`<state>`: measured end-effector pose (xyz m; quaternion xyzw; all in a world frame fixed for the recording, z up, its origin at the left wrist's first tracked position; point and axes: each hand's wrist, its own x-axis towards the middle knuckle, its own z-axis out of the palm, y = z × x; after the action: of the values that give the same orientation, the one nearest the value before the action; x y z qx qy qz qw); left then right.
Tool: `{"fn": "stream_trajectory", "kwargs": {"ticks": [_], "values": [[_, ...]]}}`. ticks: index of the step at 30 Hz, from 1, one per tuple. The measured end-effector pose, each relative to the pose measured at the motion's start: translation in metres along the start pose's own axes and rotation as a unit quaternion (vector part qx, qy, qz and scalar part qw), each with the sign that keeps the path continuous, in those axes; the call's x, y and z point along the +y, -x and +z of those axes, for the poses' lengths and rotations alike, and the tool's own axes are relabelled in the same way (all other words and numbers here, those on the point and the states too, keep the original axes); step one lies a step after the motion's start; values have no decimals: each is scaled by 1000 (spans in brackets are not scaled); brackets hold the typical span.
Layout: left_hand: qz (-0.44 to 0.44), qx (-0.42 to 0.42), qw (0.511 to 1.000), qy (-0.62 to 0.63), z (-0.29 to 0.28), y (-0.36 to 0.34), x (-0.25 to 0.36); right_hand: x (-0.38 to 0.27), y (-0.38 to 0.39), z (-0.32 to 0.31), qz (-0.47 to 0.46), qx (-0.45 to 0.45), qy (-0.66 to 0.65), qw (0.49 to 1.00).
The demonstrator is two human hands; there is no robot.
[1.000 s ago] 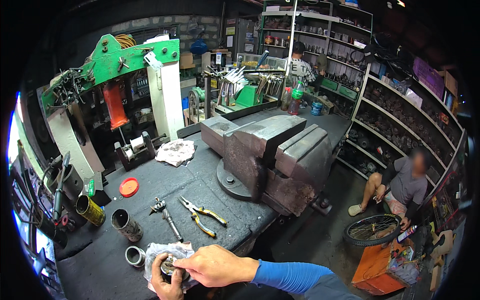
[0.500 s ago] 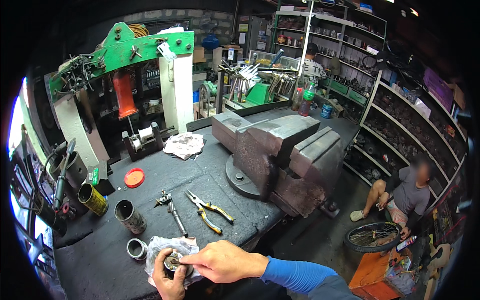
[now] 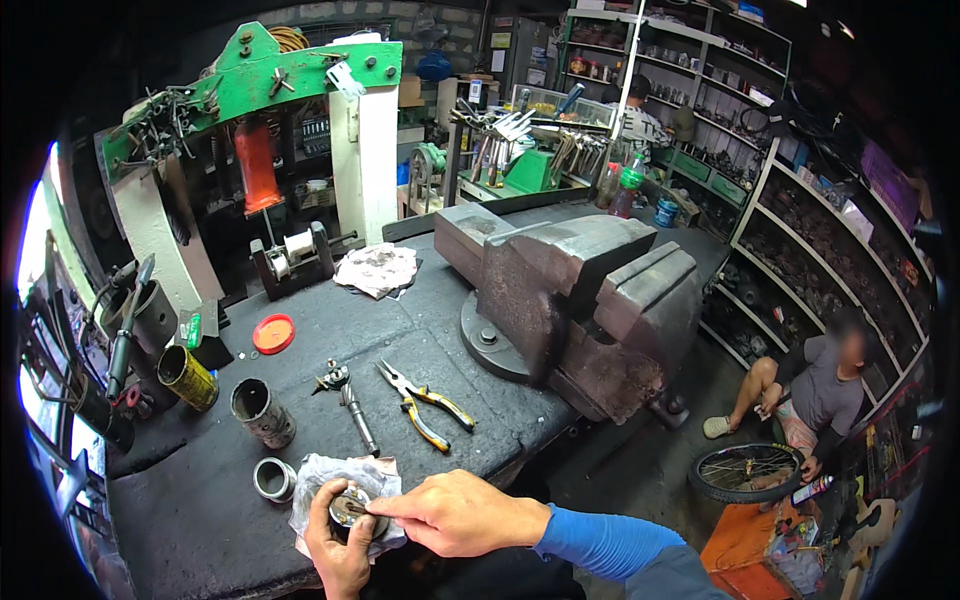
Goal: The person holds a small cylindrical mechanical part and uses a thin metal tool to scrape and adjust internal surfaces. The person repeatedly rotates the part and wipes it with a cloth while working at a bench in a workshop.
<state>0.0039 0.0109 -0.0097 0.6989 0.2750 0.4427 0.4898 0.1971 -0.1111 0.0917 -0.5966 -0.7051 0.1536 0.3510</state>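
Observation:
My left hand (image 3: 338, 545) is closed around a small round metal part (image 3: 347, 507), with thumb and fingers at its rim. It rests over a crumpled plastic bag and cloth (image 3: 322, 470) near the bench's front edge. My right hand (image 3: 455, 513), in a blue sleeve, has its index finger at the part's open face and the other fingers curled. Whatever may be pinched there is too small to tell. Just left of the bag stands a metal ring (image 3: 273, 480). Beyond lie a slim metal shaft tool (image 3: 360, 420) and long-nose pliers (image 3: 428, 408) with yellow-black handles, jaws slightly apart.
A large bench vise (image 3: 570, 290) fills the bench's right side. Left are an open can (image 3: 263, 414), a yellow can (image 3: 188, 378) and an orange lid (image 3: 273, 334). A green press frame (image 3: 240, 85) rises behind. At right a person (image 3: 825, 385) sits by a bicycle wheel (image 3: 752, 472).
The whole view has shifted slightly, with the bench things now a little further right. Both hands stay at the round part, the right index finger still at its face.

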Motion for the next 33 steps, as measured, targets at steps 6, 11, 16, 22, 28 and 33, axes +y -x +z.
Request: {"fn": "stream_trajectory", "kwargs": {"ticks": [6, 11, 16, 22, 28, 33], "values": [[-6, -3, 1000, 19, 1, 1, -5, 5, -5, 17, -25, 10, 12, 1000], [11, -7, 1000, -1, 1, 1, -6, 6, -5, 11, -14, 4, 22, 1000], [19, -17, 1000, -6, 1, 0, -1, 4, -4, 8, -5, -1, 32, 999], [9, -3, 1000, 2, -2, 1, -6, 2, -4, 5, -22, -14, 17, 1000], [23, -16, 1000, -10, -3, -3, -1, 1, -9, 21, -21, 26, 39, 999], [79, -48, 991, -97, -3, -9, 6, 9, -3, 17, -1, 67, 16, 998]]}}
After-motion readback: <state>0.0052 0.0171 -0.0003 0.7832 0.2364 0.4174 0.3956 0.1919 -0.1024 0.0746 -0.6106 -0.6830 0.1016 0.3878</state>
